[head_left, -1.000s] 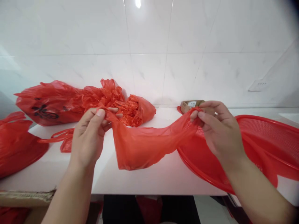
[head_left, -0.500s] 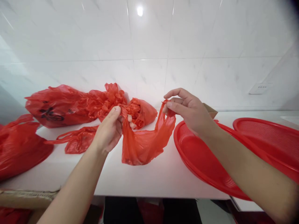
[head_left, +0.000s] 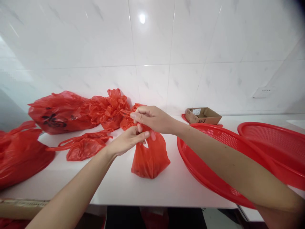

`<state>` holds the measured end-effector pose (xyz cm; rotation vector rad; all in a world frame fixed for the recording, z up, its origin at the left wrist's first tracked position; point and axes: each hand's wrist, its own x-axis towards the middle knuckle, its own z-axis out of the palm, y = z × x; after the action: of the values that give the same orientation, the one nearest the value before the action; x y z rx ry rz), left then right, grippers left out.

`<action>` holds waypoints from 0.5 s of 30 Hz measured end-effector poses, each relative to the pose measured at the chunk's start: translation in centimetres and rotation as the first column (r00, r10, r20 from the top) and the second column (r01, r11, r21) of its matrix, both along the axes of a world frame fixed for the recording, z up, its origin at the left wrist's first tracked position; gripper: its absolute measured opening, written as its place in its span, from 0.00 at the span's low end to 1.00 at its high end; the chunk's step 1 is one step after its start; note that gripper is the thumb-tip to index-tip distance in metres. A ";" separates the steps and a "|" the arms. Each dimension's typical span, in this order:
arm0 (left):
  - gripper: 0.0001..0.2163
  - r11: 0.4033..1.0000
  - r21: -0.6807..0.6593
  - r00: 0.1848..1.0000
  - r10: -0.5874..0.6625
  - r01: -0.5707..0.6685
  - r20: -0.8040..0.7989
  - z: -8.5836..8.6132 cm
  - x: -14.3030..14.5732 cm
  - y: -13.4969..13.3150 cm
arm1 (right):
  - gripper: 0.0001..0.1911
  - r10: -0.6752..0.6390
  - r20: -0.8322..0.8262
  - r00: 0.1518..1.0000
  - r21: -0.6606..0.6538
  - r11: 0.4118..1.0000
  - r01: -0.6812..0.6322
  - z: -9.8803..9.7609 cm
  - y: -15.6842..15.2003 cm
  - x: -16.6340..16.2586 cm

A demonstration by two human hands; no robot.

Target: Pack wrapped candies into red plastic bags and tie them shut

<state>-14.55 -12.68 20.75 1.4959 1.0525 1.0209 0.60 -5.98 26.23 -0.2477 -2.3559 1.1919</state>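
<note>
A small red plastic bag hangs below my hands, its bottom at or just above the white table. Its handles run up into my fingers. My left hand is closed around the top of the bag, thumb pointing right. Crossing over it from the right, my right hand pinches a strip of red plastic at its fingertips. Part of the handles is hidden behind the fingers. Left of my left hand lies another small red bag, with its handles stretched out to the left.
Large filled red bags lie along the tiled wall, and another red bag sits at the left edge. Red perforated baskets overlap on the right. Behind them stands a small cardboard box.
My hands have come together and crossed, my right hand moving left over my left. The bag's handles, spread apart before, are now gathered, and the bag hangs lower.
</note>
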 end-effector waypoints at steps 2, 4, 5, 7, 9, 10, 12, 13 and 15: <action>0.17 0.993 0.006 0.991 0.114 -0.114 -0.067 -0.2 0.2 0.0 | 0.13 -0.041 -0.027 0.999 0.095 0.995 0.044 -0.6 0.3 -0.2; 0.19 0.977 -0.008 0.976 0.214 -0.215 -0.043 -0.3 0.3 0.1 | 0.07 -0.162 -0.124 0.979 0.229 0.955 0.187 -1.5 1.0 0.1; 0.21 0.968 -0.022 0.968 0.252 -0.252 -0.013 -0.4 0.3 0.1 | 0.05 -0.218 -0.165 0.962 0.266 0.930 0.256 -2.1 1.4 0.3; 0.24 0.953 -0.042 0.952 0.301 -0.299 0.052 -0.6 0.3 0.1 | 0.08 -0.265 -0.149 0.953 0.252 0.921 0.296 -3.4 2.2 0.9; 0.24 0.958 -0.037 0.952 0.288 -0.286 0.100 -0.7 0.3 0.1 | 0.13 -0.243 -0.059 0.968 0.182 0.951 0.250 -4.5 2.7 1.5; 0.23 0.964 -0.026 0.958 0.265 -0.264 0.107 -0.8 0.3 0.1 | 0.14 -0.231 -0.031 0.973 0.153 0.960 0.233 -5.0 2.7 1.7; 0.23 0.972 -0.013 0.966 0.235 -0.235 0.110 -1.0 0.5 0.2 | 0.11 -0.236 -0.036 0.971 0.127 0.963 0.239 -5.6 2.6 1.9; 0.22 0.972 -0.014 0.965 0.235 -0.235 0.113 -1.0 0.6 0.3 | 0.09 -0.248 -0.056 0.967 0.128 0.959 0.254 -5.7 2.5 2.0; 0.18 0.961 -0.013 0.951 0.277 -0.278 0.135 -1.1 0.7 0.4 | 0.04 -0.282 -0.089 0.955 0.144 0.945 0.292 -5.4 2.3 1.9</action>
<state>-13.83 -12.33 19.64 1.2853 1.1837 1.3051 2.50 -3.73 20.79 -0.4724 -2.2462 0.8603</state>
